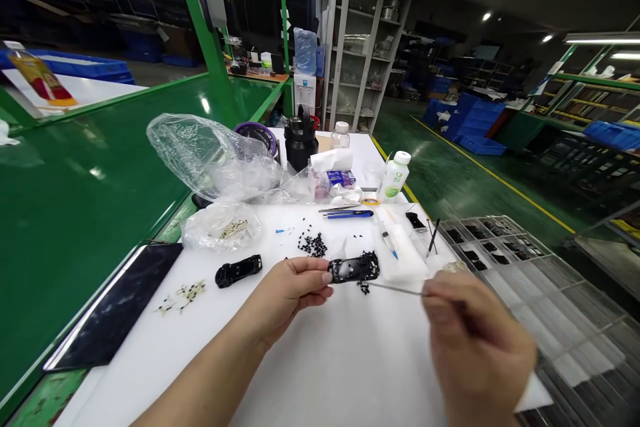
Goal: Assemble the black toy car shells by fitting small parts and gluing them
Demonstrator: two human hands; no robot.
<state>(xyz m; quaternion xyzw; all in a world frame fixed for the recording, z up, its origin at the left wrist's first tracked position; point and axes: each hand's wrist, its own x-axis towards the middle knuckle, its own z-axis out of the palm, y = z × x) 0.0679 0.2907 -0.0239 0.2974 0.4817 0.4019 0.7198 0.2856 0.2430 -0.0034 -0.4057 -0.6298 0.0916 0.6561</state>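
Note:
My left hand (300, 283) pinches the near end of a black toy car chassis (353, 269) between thumb and fingers, just above the white work surface. My right hand (473, 340), partly blurred, is closed around a thin metal pick (395, 288), whose tip points left, close to a few small black parts (363, 287) beside the chassis. A loose heap of small black parts (313, 244) lies behind my left hand. To the left rests a second black car chassis (239, 271). Pale small pieces with dark ends (185, 295) are scattered further left.
A clear plastic bag (220, 230) holds more pale pieces. Behind are a blue cutter (349, 214), a blue-tipped syringe (389, 243), a white bottle (395, 177) and a black flask (300, 143). A compartment tray (545, 287) stands right; a dark tablet-like panel (117, 307) lies left.

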